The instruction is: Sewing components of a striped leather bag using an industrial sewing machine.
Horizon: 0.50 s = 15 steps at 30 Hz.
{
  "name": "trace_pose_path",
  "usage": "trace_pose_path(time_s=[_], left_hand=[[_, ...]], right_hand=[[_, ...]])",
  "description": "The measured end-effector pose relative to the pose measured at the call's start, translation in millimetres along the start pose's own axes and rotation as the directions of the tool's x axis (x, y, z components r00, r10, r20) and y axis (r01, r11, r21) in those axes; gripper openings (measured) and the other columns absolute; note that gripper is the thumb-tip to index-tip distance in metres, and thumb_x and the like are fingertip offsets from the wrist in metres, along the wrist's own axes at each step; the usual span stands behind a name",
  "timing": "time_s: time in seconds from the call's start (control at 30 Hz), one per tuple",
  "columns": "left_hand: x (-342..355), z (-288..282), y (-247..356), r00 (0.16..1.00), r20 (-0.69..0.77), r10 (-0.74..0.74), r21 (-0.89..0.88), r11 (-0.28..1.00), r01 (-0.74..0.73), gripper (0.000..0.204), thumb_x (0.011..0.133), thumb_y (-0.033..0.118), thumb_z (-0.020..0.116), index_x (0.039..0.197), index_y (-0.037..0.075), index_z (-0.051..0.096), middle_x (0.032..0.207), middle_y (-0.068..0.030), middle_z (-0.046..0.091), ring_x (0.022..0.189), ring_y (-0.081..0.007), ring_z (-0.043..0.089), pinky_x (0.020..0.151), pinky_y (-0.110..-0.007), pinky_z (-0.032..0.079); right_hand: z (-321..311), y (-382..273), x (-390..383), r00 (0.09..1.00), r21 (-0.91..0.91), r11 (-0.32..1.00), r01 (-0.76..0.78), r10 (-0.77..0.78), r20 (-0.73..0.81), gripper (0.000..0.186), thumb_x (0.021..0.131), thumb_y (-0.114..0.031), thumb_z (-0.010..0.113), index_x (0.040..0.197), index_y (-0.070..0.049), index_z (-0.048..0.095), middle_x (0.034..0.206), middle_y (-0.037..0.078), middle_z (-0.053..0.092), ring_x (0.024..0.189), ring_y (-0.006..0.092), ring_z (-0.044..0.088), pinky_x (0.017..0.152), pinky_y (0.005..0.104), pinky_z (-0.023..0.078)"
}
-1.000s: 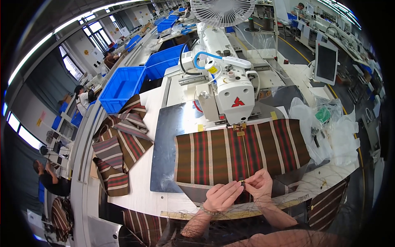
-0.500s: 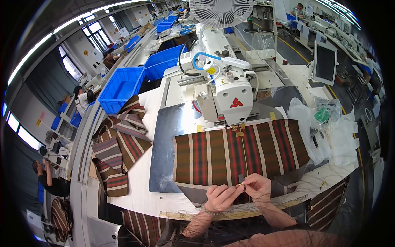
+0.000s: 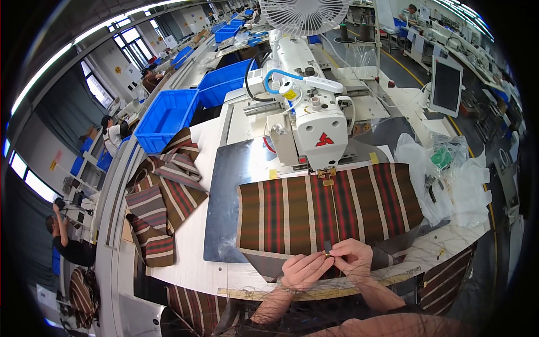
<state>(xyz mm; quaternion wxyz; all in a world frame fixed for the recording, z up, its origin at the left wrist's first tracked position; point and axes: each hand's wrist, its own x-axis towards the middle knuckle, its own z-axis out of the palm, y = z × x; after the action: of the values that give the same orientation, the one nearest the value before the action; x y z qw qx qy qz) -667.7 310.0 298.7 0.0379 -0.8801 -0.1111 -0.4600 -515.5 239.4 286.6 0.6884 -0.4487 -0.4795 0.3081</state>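
A striped cloth panel (image 3: 281,216) in brown, red and cream lies under the head of a white sewing machine (image 3: 320,126). Brass-coloured clamp parts (image 3: 327,178) rest at its far edge, at the top of a line running down the middle. By the panel's near edge, my left hand (image 3: 304,271) and my right hand (image 3: 353,258) meet, fingertips pinched together. Between them is a small dark tab (image 3: 328,246) with a gold-coloured metal piece. Fingers partly cover it, so its exact kind is unclear. Both hands grip it.
Folded striped cloth (image 3: 163,208) is piled left, near blue bins (image 3: 167,121). Clear plastic bags (image 3: 446,185) lie right, below a screen (image 3: 446,87). A white fan (image 3: 303,14) stands behind the machine. More striped cloth (image 3: 193,309) hangs below the table edge.
The left fingers have straightened somewhat around the small piece, and the dark tab now stands more plainly above the fingertips. The cloth panel has stayed in place.
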Motion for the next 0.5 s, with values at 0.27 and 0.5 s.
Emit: trace_pose_path(time_s=[0.27,0.5], left_hand=[[-7.2,6.8,0.1,0.999,-0.031,-0.018,0.062,0.998,0.020,0.027,0.076,0.012,0.060,0.100,0.016,0.071,0.095,0.0032,0.068,0.090,-0.0075,0.065,0.063,-0.020,0.039],[-6.0,3.2,6.7,0.999,0.005,-0.054,0.055,0.997,0.053,0.026,0.075,0.008,0.067,0.099,0.018,0.069,0.093,0.0042,0.069,0.085,-0.0070,0.066,0.065,-0.021,0.035]], right_hand=[[-0.5,-1.6,-0.8,0.999,-0.042,0.998,-0.038,0.037,-0.033,0.021,0.069,0.013,0.067,0.085,0.000,0.069,0.085,0.011,0.068,0.077,0.0142,0.065,0.066,0.0226,0.050],[-4.7,8.0,-9.2,0.992,-0.158,0.980,0.119,-0.125,-0.025,0.023,0.069,0.013,0.068,0.086,-0.001,0.069,0.084,0.011,0.067,0.073,0.0151,0.065,0.062,0.0230,0.050]])
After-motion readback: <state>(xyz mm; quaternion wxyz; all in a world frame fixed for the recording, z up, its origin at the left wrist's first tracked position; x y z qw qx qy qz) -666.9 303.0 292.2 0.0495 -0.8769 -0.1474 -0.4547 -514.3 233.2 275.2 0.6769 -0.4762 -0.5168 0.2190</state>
